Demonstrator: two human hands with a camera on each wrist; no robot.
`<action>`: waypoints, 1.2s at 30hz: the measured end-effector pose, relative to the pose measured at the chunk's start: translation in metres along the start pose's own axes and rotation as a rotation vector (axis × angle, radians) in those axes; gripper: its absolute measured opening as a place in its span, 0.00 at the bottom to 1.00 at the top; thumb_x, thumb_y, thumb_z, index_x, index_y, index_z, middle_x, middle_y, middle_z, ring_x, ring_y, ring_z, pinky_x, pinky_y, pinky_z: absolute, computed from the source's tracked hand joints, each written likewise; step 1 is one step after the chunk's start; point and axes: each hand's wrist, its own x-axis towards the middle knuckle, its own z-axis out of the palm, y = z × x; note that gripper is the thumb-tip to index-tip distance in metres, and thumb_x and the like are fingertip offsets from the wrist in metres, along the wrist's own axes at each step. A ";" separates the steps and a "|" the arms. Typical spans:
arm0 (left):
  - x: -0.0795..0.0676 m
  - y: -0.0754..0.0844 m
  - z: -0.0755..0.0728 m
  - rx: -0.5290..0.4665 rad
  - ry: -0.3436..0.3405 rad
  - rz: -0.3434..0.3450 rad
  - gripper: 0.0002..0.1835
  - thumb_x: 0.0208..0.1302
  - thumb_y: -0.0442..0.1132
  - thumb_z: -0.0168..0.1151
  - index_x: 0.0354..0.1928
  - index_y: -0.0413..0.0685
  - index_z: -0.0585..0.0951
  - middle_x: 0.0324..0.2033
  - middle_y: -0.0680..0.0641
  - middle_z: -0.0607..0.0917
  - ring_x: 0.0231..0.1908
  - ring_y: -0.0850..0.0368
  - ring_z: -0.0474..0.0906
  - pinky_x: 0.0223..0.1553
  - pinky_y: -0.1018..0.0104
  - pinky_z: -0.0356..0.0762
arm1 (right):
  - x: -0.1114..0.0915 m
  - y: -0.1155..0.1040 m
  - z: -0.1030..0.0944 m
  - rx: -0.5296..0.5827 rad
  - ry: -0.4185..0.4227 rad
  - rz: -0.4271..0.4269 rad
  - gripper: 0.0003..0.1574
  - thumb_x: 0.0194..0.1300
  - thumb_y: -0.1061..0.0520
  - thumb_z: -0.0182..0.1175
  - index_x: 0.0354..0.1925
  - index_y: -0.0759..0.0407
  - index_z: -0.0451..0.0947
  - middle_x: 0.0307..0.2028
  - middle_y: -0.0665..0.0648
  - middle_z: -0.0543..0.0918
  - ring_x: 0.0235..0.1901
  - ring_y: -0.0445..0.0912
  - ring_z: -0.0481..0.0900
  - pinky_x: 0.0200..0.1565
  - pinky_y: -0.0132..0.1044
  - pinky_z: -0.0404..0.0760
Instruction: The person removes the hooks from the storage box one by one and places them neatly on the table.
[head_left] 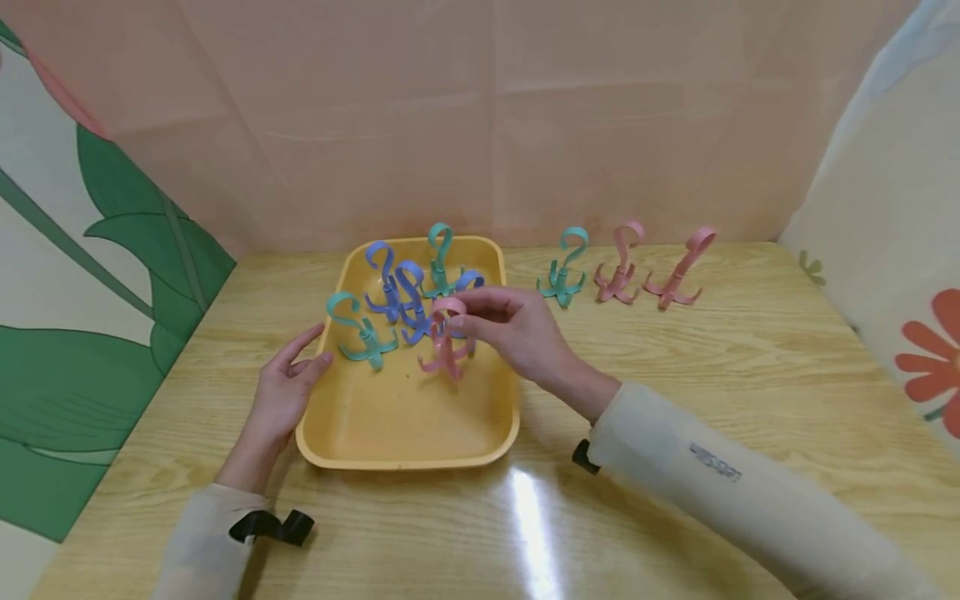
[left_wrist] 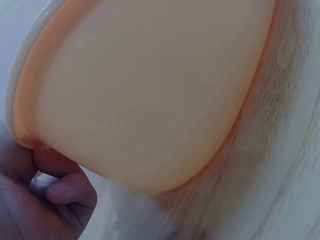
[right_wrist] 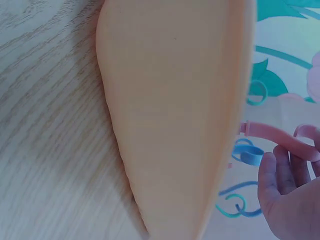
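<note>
In the head view my right hand [head_left: 525,333] pinches a pink multi-prong hanging hook [head_left: 446,354] by its curled top, over the yellow tray [head_left: 408,463]. The right wrist view shows the fingers [right_wrist: 284,167] against the pink stem. My left hand [head_left: 288,387] holds the tray's left edge, and the left wrist view has its curled fingers [left_wrist: 62,187] under the rim. Inside the tray stand two green hooks, one at the left [head_left: 367,342] and one at the back [head_left: 440,267], plus several blue hooks [head_left: 386,283]. One blue hook is partly hidden behind my right fingers.
To the right of the tray, a green hook [head_left: 562,279] and two pink hooks, one nearer [head_left: 617,275] and one farther right [head_left: 678,275], stand on the wooden table [head_left: 712,383]. A pink cloth [head_left: 495,125] hangs along the back, and painted walls flank the table.
</note>
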 end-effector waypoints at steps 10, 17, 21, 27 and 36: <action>0.000 -0.001 -0.001 -0.014 -0.009 -0.011 0.32 0.76 0.46 0.58 0.78 0.58 0.62 0.41 0.46 0.88 0.37 0.56 0.86 0.35 0.63 0.86 | -0.011 -0.018 -0.017 -0.021 0.003 -0.001 0.16 0.64 0.65 0.69 0.50 0.65 0.85 0.45 0.60 0.88 0.45 0.50 0.86 0.50 0.41 0.83; 0.001 -0.002 -0.001 -0.024 -0.011 -0.014 0.32 0.75 0.46 0.58 0.78 0.58 0.62 0.40 0.47 0.88 0.37 0.57 0.86 0.35 0.63 0.86 | -0.019 -0.029 -0.032 -0.033 0.005 -0.046 0.15 0.65 0.64 0.68 0.51 0.65 0.85 0.46 0.60 0.87 0.48 0.52 0.85 0.52 0.42 0.83; 0.001 -0.002 -0.002 -0.022 -0.005 -0.022 0.33 0.75 0.47 0.58 0.78 0.58 0.62 0.42 0.45 0.87 0.38 0.57 0.86 0.36 0.63 0.86 | -0.023 -0.034 -0.042 -0.039 -0.008 -0.077 0.17 0.66 0.63 0.67 0.53 0.63 0.84 0.48 0.61 0.87 0.50 0.54 0.84 0.52 0.43 0.83; 0.001 -0.001 -0.001 -0.014 -0.011 -0.026 0.33 0.75 0.47 0.58 0.78 0.58 0.61 0.44 0.44 0.87 0.39 0.56 0.86 0.37 0.62 0.86 | -0.033 -0.040 -0.062 -0.104 0.064 -0.074 0.17 0.66 0.61 0.68 0.53 0.62 0.85 0.48 0.59 0.87 0.49 0.51 0.85 0.52 0.38 0.82; -0.001 0.002 -0.001 0.000 -0.004 -0.031 0.33 0.75 0.48 0.58 0.78 0.59 0.61 0.46 0.41 0.86 0.39 0.57 0.86 0.37 0.63 0.86 | -0.050 -0.046 -0.100 -0.024 0.129 -0.114 0.16 0.66 0.67 0.66 0.52 0.70 0.83 0.46 0.61 0.88 0.44 0.49 0.87 0.49 0.36 0.83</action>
